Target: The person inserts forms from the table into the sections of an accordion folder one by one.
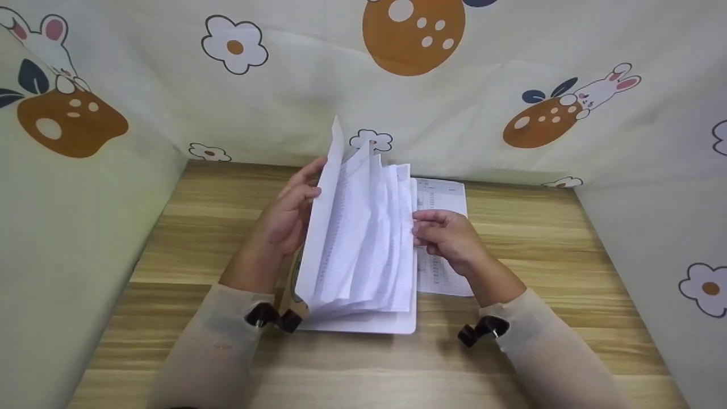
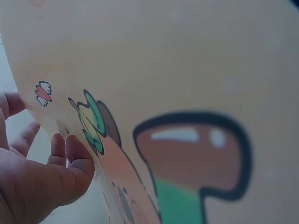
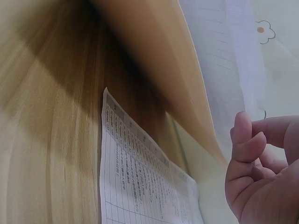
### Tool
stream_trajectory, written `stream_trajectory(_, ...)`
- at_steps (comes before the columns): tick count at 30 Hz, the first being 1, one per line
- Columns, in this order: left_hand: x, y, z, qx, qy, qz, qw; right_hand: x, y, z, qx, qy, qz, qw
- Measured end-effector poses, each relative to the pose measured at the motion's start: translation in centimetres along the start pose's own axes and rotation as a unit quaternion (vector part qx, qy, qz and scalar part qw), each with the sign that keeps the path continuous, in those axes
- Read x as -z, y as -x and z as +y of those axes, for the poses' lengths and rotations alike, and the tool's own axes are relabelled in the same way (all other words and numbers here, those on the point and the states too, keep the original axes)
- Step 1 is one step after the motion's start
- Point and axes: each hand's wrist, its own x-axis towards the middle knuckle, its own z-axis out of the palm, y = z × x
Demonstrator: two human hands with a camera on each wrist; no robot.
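A notebook (image 1: 363, 244) with white lined pages stands partly open on the table, its pages fanned. My left hand (image 1: 284, 218) grips the raised front cover (image 1: 320, 227) near its left edge. The outside of that cover (image 2: 187, 70), tan with cartoon drawings, fills most of the left wrist view. At the right edge of the pages, my right hand (image 1: 451, 238) pinches them between thumb and fingers. The back cover (image 3: 154, 56) shows a tan outer face in the right wrist view. Partly under the notebook lies a loose printed sheet (image 1: 446, 196) with rows of text.
The wood-grain table (image 1: 539, 250) is bounded by pale fabric walls (image 1: 295, 96) at the back and both sides, printed with flowers, rabbits and orange fruit. The back wall rises close behind the notebook. A small black clip-like mount (image 1: 284, 318) sits on each wrist.
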Motion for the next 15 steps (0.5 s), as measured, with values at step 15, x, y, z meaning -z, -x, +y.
stream_trajectory(15, 0.0, -0.1, -0.1, 0.003, -0.003, 0.001, 1.0000, -1.3, -0.5, -0.3, 0.003, 0.053, 0.010, 0.999)
